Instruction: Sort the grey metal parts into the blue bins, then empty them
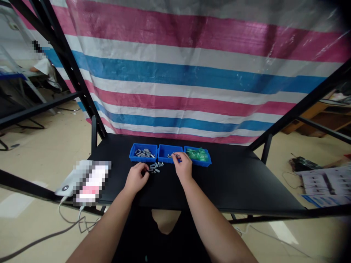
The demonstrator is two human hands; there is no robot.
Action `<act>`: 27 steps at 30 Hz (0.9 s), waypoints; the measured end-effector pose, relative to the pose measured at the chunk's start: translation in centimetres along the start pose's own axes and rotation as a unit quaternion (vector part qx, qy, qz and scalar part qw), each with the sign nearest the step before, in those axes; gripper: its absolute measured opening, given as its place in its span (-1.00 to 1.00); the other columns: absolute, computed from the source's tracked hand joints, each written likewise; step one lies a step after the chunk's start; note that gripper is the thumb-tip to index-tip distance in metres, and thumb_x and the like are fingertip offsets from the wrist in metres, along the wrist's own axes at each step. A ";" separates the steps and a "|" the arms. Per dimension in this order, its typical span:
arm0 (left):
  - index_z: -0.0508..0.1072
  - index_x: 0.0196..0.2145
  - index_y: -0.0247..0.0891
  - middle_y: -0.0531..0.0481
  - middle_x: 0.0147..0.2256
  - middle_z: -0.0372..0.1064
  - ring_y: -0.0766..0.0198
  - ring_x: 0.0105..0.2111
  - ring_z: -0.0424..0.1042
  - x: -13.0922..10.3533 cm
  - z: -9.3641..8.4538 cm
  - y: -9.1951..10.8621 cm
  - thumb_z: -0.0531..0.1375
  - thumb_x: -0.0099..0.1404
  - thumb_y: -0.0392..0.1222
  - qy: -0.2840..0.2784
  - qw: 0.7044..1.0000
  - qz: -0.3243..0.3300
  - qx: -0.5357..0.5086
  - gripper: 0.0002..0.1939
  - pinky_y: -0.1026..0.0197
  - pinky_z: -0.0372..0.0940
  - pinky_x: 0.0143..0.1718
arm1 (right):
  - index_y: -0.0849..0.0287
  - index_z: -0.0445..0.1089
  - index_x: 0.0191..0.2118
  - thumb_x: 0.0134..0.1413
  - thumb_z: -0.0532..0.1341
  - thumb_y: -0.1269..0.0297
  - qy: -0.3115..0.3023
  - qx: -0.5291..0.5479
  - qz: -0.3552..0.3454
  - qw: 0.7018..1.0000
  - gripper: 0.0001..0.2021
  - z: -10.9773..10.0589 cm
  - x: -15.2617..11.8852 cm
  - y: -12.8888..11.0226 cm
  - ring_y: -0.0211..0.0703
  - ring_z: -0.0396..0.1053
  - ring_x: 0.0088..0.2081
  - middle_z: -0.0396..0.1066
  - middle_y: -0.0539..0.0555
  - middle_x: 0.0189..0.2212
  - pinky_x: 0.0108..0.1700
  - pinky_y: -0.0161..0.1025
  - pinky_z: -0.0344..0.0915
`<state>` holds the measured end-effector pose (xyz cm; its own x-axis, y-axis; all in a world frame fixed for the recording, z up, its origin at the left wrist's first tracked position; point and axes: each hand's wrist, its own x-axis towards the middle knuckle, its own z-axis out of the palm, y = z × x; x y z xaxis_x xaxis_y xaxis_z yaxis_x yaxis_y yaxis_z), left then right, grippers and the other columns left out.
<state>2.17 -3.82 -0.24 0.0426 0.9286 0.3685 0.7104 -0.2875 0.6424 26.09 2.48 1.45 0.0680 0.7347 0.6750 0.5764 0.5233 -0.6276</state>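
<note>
Parts (155,166) lie before a striped sheet (178,84), loose on the black counter (227,182) and inside the left bin (134,159) and middle bin (164,160). Both hands have curled fingers: left hand (136,178) beside the loose pile, right hand (183,167) over the middle bin; I cannot tell what either pinches. Green bag (197,154) fills the right bin (203,163).

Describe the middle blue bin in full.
The middle blue bin is a shallow, open-topped rectangular tray, apparently plastic. It sits upright on the black table, between the left bin and the right bin. A few small metallic-looking parts lie inside. The right hand reaches over its front right corner; whether it touches the rim is unclear.
</note>
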 end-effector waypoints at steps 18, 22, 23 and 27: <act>0.58 -0.29 -0.09 0.05 -0.29 0.55 0.14 -0.19 0.49 0.0 -0.3 1.9 0.26 0.26 -0.09 -0.090 0.989 0.014 0.115 -0.88 0.04 0.08 -0.11 | 0.10 0.34 -0.37 0.10 0.25 0.45 -0.207 0.010 -0.069 0.976 -0.89 1.2 -4.3 -1.2 -0.12 0.31 -0.25 0.37 0.00 -0.38 -0.15 -0.21 0.26; 0.58 -0.27 -0.10 0.03 -0.28 0.55 0.11 -0.19 0.49 0.0 -0.2 1.9 0.28 0.25 -0.07 -0.094 0.987 0.018 0.127 -0.87 0.04 0.10 -0.15 | 0.10 0.38 -0.32 0.09 0.28 0.46 -0.236 0.024 -0.079 0.968 -0.89 1.1 -4.3 -1.4 -0.09 0.33 -0.19 0.40 0.02 -0.31 -0.06 -0.16 0.29; 0.58 -0.28 -0.10 0.02 -0.28 0.55 0.11 -0.19 0.48 0.0 -0.1 1.8 0.28 0.25 -0.07 -0.092 0.987 0.021 0.130 -0.87 0.04 0.10 -0.15 | 0.10 0.39 -0.32 0.08 0.29 0.45 -0.240 0.023 -0.076 0.968 -0.89 1.0 -4.3 -1.4 -0.08 0.33 -0.17 0.40 0.03 -0.30 -0.04 -0.15 0.30; 0.58 -0.28 -0.11 0.00 -0.31 0.55 0.12 -0.22 0.48 -0.1 0.0 1.5 0.25 0.31 -0.06 -0.076 0.990 0.032 0.110 -0.86 0.04 0.12 -0.15 | 0.08 0.46 -0.23 0.07 0.33 0.43 -0.241 0.024 -0.068 0.968 -0.85 1.0 -4.2 -1.6 -0.04 0.36 -0.12 0.43 0.06 -0.24 0.00 -0.10 0.33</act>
<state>3.23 -4.36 0.72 0.1856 0.9395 0.2880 0.8384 -0.3043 0.4521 24.11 -1.01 -0.78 -0.4012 0.7672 0.5004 0.5144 0.6407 -0.5699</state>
